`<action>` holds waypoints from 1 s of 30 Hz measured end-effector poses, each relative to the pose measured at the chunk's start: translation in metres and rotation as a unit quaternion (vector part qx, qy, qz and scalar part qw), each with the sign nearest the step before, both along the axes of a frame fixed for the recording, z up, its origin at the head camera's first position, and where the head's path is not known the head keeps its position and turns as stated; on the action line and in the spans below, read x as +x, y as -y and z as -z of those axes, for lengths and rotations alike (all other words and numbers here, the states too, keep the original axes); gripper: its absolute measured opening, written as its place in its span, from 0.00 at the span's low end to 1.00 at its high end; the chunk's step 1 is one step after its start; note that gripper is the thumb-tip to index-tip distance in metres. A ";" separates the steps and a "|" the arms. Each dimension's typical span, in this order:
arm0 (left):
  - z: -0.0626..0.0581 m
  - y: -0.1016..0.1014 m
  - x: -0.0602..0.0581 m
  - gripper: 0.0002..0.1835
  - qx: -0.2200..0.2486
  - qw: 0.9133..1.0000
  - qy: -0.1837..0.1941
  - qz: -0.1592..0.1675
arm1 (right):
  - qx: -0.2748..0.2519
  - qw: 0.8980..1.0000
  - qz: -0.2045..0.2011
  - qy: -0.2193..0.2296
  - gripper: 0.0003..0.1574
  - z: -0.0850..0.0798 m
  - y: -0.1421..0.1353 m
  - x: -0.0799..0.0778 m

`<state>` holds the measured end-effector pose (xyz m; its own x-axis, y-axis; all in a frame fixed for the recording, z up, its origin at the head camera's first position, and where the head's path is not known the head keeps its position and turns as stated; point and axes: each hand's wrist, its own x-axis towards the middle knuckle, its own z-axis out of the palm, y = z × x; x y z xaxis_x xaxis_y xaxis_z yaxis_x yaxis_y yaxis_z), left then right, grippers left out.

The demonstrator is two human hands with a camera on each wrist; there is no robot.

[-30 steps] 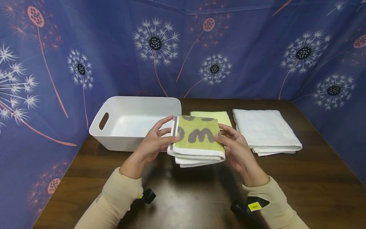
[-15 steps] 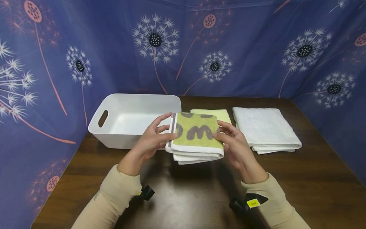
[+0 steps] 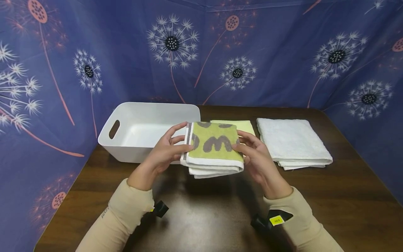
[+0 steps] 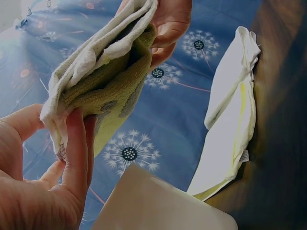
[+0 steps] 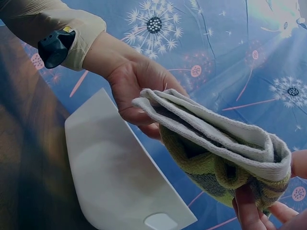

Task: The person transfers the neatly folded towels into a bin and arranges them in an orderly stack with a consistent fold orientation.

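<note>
A folded green towel [image 3: 215, 142] with grey shapes and white borders is held up over the table, its folded layers hanging toward the front. My left hand [image 3: 160, 155] pinches its left edge, thumb on top and fingers behind. On the opposite edge, my right hand [image 3: 261, 164] grips it the same way. From below, the left wrist view shows left fingers [image 4: 76, 153] pressed under the towel [image 4: 110, 91]. The right wrist view shows several stacked folds of the towel [image 5: 216, 143] between both hands.
Behind my left hand stands a white bin [image 3: 126, 154] with an oval handle hole. A pale yellow folded cloth [image 3: 247, 126] lies partly hidden behind the towel. To its right is a folded white towel [image 3: 292, 141]. A blue dandelion-print curtain [image 3: 201, 63] backs the wooden table [image 3: 201, 224].
Both hands have shifted slightly left with the green towel between them, their hold unchanged. The bin, yellow cloth and white towel stay in place.
</note>
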<state>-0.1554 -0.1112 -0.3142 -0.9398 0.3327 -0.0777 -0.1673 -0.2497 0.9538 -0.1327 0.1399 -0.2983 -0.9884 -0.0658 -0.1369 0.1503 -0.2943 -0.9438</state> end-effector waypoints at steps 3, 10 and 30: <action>-0.001 0.002 -0.001 0.42 -0.002 1.000 0.000 0.001 | 0.002 1.000 -0.001 -0.004 0.30 -0.001 0.002 -0.001; -0.003 0.006 -0.003 0.42 -0.008 1.000 -0.006 0.006 | 0.003 1.000 0.001 -0.005 0.31 -0.001 0.005 -0.001; -0.009 0.014 -0.005 0.43 -0.014 1.000 -0.005 0.004 | 0.007 1.000 0.002 -0.005 0.32 -0.002 0.013 -0.005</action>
